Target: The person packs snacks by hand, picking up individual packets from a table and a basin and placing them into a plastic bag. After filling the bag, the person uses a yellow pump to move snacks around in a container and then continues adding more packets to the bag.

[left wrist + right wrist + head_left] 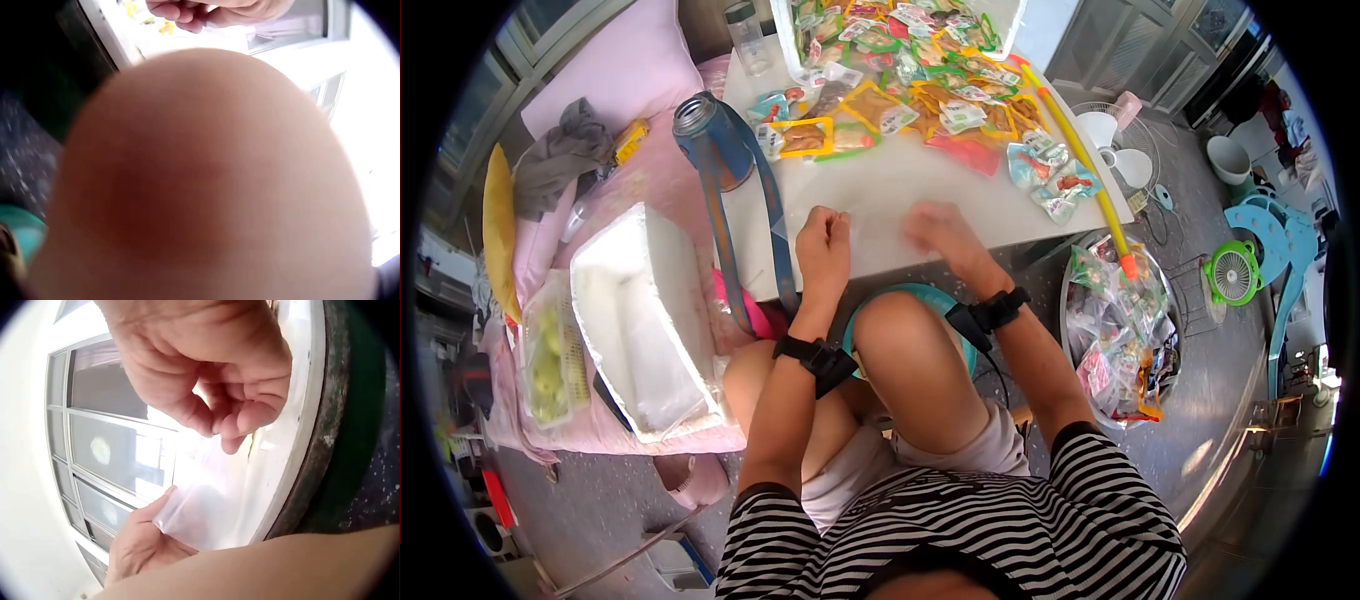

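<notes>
Between the two hands a clear plastic bag [203, 515] stretches over the near part of the white table [880, 205]; from the head view it hardly shows. My left hand [825, 245] grips one side of it, thumb on top in the right wrist view. My right hand [950, 238], blurred in the head view, pinches the other side of the bag between thumb and fingertips. A bent knee [212, 169] covers most of the left wrist view, with the curled left hand above it.
Many small food packets [970, 110] spread across the table's far half, spilling from a white foam box [785, 40]. A yellow stick [1080, 150] lies along the right edge. At left stand a blue bottle [720, 150] and another foam box [640, 320]; a basin [1068, 345] of packets sits right.
</notes>
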Motion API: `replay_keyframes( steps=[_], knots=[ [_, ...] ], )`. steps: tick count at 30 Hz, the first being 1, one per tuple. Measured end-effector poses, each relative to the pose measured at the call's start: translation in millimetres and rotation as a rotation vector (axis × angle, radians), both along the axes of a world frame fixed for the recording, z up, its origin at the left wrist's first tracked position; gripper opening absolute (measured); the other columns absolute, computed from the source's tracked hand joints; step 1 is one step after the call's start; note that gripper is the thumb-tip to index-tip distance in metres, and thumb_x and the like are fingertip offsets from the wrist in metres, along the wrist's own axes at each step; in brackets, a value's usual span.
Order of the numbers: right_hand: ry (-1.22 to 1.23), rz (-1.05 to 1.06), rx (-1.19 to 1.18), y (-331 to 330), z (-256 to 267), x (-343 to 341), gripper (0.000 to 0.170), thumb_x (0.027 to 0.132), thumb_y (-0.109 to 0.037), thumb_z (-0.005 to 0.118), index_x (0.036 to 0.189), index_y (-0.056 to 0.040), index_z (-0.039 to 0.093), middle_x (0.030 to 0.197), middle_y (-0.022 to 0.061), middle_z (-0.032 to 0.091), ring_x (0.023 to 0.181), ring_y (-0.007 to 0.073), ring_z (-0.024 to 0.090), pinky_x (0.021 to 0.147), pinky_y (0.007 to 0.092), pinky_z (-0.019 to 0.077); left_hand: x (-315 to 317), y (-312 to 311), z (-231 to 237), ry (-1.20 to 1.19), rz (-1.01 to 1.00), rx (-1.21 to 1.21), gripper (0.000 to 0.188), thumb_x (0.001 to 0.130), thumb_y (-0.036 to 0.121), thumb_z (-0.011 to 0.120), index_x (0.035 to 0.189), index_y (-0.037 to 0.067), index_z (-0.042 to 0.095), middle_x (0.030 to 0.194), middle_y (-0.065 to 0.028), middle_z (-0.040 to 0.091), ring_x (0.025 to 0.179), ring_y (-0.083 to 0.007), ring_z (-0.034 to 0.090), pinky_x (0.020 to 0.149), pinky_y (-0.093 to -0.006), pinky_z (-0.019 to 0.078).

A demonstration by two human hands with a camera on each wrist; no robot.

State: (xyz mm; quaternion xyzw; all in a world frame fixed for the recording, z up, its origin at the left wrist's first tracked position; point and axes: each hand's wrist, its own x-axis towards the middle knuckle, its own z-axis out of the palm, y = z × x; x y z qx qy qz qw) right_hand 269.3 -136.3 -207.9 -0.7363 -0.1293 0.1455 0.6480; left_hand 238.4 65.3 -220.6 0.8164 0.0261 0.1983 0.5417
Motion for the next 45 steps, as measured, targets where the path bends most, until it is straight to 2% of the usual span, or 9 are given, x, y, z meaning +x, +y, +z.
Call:
replay_keyframes(
  steps=[4, 9, 20, 23, 26, 29, 38, 41, 45],
  knots=[
    [-0.215, -0.181, -0.548, -2, -15, 6, 0.022, 0.075, -0.022, 0.065, 0.081, -0.0003, 0.065, 0.076, 0.0103, 0.065, 0.071, 0.0225, 0.062, 0.066, 0.0340, 0.0501, -13, -19, 22, -0.398, 0.035, 0.580, 0.012, 0.082, 0.005, 0.060, 0.084, 0.002, 0.049, 0.075, -0.0169, 0.055, 0.071, -0.0369, 0.052, 0.060, -0.0461, 0.0428],
    [-0.726, -0.489, -0.398, 26, -19, 10, 0.017, 0.078, -0.019, 0.064, 0.080, -0.0013, 0.064, 0.078, 0.0179, 0.064, 0.074, 0.0334, 0.063, 0.068, 0.0406, 0.0496, -17, -25, 10, -0.308, -0.165, 0.732, 0.013, 0.080, 0.005, 0.061, 0.083, 0.002, 0.049, 0.078, -0.0168, 0.057, 0.075, -0.0359, 0.055, 0.063, -0.0451, 0.0463],
    [-0.280, 0.218, -0.262, 9, 13, 41, 0.021, 0.079, -0.016, 0.067, 0.092, -0.0001, 0.065, 0.079, 0.0165, 0.065, 0.064, 0.0277, 0.059, 0.062, 0.0331, 0.0503, -21, -9, 23, -0.081, 0.074, 0.834, 0.017, 0.069, -0.002, 0.059, 0.084, 0.003, 0.055, 0.072, -0.0137, 0.059, 0.074, -0.0332, 0.059, 0.057, -0.0441, 0.0479],
    [-0.133, -0.024, -0.268, -15, 25, 64, 0.037, 0.076, -0.025, 0.071, 0.101, 0.0021, 0.064, 0.084, 0.0163, 0.067, 0.070, 0.0292, 0.062, 0.066, 0.0342, 0.0520, -16, -7, 18, -0.152, 0.121, 0.872, 0.015, 0.063, 0.001, 0.061, 0.076, 0.005, 0.054, 0.069, -0.0112, 0.057, 0.072, -0.0295, 0.058, 0.053, -0.0376, 0.0496],
    [-0.630, -0.478, -0.879, -40, 1, 129, 0.043, 0.075, -0.031, 0.069, 0.106, -0.0026, 0.064, 0.094, 0.0153, 0.064, 0.081, 0.0263, 0.063, 0.070, 0.0384, 0.0504, -16, -18, 11, -0.154, 0.031, 0.860, 0.015, 0.063, 0.001, 0.061, 0.075, 0.005, 0.054, 0.069, -0.0107, 0.057, 0.073, -0.0283, 0.058, 0.052, -0.0363, 0.0495],
    [-0.877, -0.641, -0.782, -41, 11, 151, 0.044, 0.071, -0.036, 0.071, 0.101, -0.0031, 0.065, 0.104, 0.0164, 0.063, 0.087, 0.0319, 0.062, 0.076, 0.0415, 0.0490, -17, -24, 8, -0.123, -0.024, 0.872, 0.015, 0.062, 0.000, 0.061, 0.075, 0.005, 0.054, 0.069, -0.0106, 0.057, 0.073, -0.0279, 0.058, 0.052, -0.0352, 0.0495],
    [-0.823, -0.473, -1.108, -70, -33, 230, 0.022, 0.080, -0.020, 0.058, 0.090, -0.0025, 0.065, 0.079, 0.0208, 0.066, 0.076, 0.0372, 0.065, 0.070, 0.0434, 0.0525, -15, -22, 7, -0.105, -0.040, 0.793, 0.012, 0.065, 0.000, 0.059, 0.073, 0.005, 0.052, 0.070, -0.0115, 0.057, 0.073, -0.0298, 0.058, 0.054, -0.0368, 0.0499],
    [-0.970, -0.790, -0.978, -69, 2, 190, 0.013, 0.082, -0.013, 0.056, 0.081, -0.0016, 0.064, 0.067, 0.0187, 0.064, 0.066, 0.0345, 0.064, 0.063, 0.0410, 0.0525, -14, -24, 2, -0.127, -0.028, 0.765, 0.010, 0.066, 0.000, 0.059, 0.072, 0.004, 0.052, 0.069, -0.0118, 0.057, 0.072, -0.0302, 0.058, 0.054, -0.0379, 0.0495],
    [-0.745, -0.575, -0.266, -78, 44, 114, 0.015, 0.089, -0.011, 0.052, 0.090, -0.0007, 0.064, 0.076, 0.0109, 0.066, 0.067, 0.0231, 0.066, 0.058, 0.0362, 0.0520, -12, -23, -1, -0.156, -0.017, 0.716, 0.007, 0.066, 0.000, 0.058, 0.069, 0.004, 0.052, 0.068, -0.0128, 0.057, 0.070, -0.0309, 0.057, 0.054, -0.0396, 0.0489]
  ],
)
